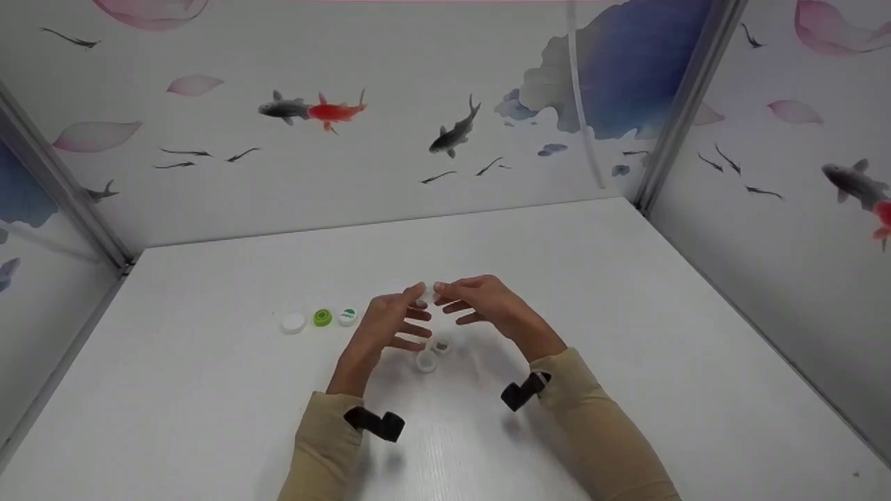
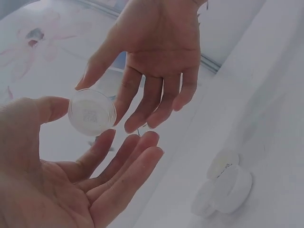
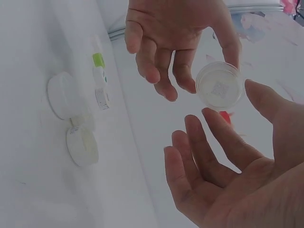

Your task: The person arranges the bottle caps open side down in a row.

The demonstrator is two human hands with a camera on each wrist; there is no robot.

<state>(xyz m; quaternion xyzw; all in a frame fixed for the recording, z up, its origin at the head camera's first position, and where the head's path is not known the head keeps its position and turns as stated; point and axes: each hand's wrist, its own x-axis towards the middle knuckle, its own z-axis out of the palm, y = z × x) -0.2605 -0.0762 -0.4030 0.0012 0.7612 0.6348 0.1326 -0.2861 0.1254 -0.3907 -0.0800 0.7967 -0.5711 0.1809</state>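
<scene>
A clear round bottle cap (image 2: 92,114) with a small square code printed in its middle is held up between both hands. My left hand (image 1: 386,320) pinches it at the edge with thumb and forefinger, its other fingers spread. From the opposite side my right hand (image 1: 491,303) pinches the same cap (image 3: 219,86) by its rim, thumb above and forefinger below. In the head view the fingertips mostly cover it. Below the hands, a white cap (image 1: 427,361) and a cap with a dark patch inside (image 1: 441,345) sit close together on the table.
Left of the hands, a row on the white table (image 1: 209,390) holds a plain white cap (image 1: 293,323), a green cap (image 1: 322,318) and a white cap with green print (image 1: 348,316). Walls painted with fish (image 1: 452,136) enclose the table's back and sides.
</scene>
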